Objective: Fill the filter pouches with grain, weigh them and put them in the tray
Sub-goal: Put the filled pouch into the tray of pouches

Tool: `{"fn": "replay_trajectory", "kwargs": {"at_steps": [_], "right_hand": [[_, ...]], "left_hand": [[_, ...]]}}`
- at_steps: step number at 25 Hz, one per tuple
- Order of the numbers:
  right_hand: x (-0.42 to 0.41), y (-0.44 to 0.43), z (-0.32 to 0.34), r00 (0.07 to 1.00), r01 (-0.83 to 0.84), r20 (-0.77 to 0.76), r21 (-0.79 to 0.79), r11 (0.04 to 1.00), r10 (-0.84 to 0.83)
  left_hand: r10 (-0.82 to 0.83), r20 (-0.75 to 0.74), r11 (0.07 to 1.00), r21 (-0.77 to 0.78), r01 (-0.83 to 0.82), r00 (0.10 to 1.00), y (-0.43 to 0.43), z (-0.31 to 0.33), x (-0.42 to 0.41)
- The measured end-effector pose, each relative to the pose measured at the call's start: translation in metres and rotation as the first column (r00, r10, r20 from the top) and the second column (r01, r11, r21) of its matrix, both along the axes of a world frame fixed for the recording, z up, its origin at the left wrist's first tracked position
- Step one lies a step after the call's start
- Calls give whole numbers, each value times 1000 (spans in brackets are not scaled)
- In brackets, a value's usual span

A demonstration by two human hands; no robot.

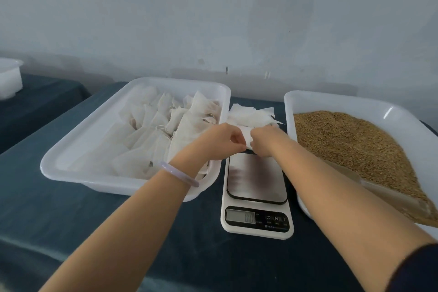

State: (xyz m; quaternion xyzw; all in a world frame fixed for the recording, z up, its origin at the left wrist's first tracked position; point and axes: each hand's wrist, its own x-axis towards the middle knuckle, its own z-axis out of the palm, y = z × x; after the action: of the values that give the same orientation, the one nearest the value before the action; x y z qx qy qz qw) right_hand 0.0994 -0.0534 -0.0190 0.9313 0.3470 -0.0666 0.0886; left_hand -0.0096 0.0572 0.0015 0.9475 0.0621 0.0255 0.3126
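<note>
Bare forearms (142, 208) stretched forward, left hand (219, 143) and right hand (266, 141) both pinching one thin white filter pouch (246, 135) — above white digital scale (257, 197)

The left hand (219, 141) and right hand (266, 143) meet over the far edge of the scale (257, 197), pinching one white pouch (246, 136) between them. From the scale, the pouch tray (113, 187) sits at ten o'clock, the grain tray (331, 104) at two, and the loose pouches (251, 114) at twelve.

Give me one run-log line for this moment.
left hand, right hand: pinch white paper filter pouch | white digital scale: visible platform bare | brown grain: in white plastic tray
</note>
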Motion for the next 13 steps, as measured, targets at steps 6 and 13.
{"fn": "replay_trajectory", "kwargs": {"at_steps": [6,13], "right_hand": [[22,19,-23,989,-14,-147,-91,996,0],[21,24,-26,993,32,113,38,999,-36]], "left_hand": [[-8,89,999,51,4,996,-6,-7,-4],[8,100,1000,-15,-6,995,-6,-6,-8]]}}
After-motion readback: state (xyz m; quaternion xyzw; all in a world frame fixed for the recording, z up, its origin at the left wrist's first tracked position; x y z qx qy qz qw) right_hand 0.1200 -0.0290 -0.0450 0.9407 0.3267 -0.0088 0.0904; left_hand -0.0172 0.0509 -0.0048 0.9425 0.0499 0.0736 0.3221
